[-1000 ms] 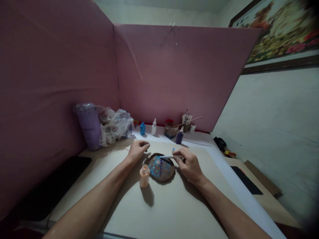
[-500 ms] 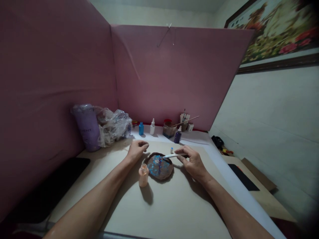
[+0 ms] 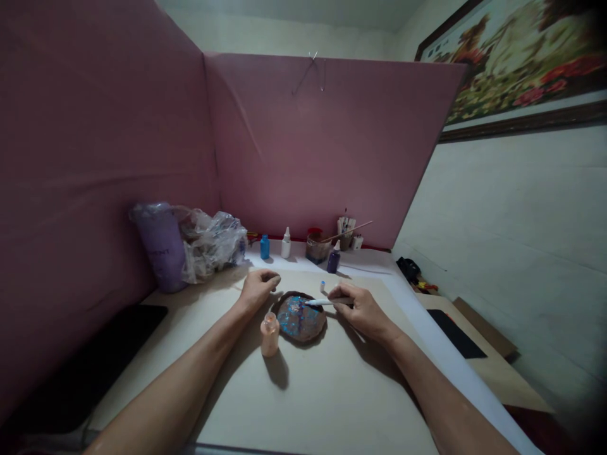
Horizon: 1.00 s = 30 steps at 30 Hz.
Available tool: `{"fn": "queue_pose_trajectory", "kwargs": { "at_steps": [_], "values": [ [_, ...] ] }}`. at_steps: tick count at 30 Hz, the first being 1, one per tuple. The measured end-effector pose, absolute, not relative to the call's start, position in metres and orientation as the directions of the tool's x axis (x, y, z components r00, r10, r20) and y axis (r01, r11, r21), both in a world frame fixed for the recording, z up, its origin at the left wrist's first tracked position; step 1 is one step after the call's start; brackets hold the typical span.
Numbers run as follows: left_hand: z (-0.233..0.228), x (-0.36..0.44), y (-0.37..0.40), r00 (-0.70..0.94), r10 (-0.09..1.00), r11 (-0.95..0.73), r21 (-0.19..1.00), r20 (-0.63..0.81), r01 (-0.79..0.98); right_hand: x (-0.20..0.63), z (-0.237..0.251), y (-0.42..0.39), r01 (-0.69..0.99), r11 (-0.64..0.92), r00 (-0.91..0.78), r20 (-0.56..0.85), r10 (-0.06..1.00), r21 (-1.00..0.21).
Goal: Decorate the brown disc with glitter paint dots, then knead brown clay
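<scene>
On the table (image 3: 332, 392), the dish (image 3: 300, 318) is mostly blue; right hand (image 3: 363, 308) pinches a pen (image 3: 322, 303), left hand (image 3: 257, 287) rests loosely curled, holding nothing

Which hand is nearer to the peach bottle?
Left. The left hand rests just behind the peach bottle; the right hand holds a pen across the painted dish.

Only faint lettering shows, on the purple container (image 3: 162, 248) at the table's back left, approx. "…ENT", rest too blurred to read; no legible text, brand or nr. on the small bottles (image 3: 286, 243) or the framed picture (image 3: 516, 60) on the wall.
</scene>
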<state>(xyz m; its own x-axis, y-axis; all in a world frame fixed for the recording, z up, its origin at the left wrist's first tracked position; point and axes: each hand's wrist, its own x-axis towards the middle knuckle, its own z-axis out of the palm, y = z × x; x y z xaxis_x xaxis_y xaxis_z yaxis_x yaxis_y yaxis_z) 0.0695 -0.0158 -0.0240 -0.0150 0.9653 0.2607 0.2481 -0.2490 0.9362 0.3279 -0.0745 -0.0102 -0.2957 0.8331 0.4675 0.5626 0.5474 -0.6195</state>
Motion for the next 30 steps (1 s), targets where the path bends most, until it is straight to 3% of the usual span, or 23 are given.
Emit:
{"fn": "queue_pose_trajectory", "kwargs": {
  "at_steps": [6, 30],
  "values": [
    [-0.0186, 0.0706, -0.0203, -0.016, 0.968, -0.235, 0.926, 0.25, 0.295, 0.3309, -0.0084, -0.0758, 0.587, 0.505, -0.333, 0.38, 0.863, -0.632],
    [-0.0177, 0.0714, -0.0212, -0.018, 0.967, -0.238, 0.924, 0.255, 0.301, 0.3237, -0.0097, -0.0785, 0.583, 0.643, -0.376, 0.536, 0.756, -0.497]
  ]
}}
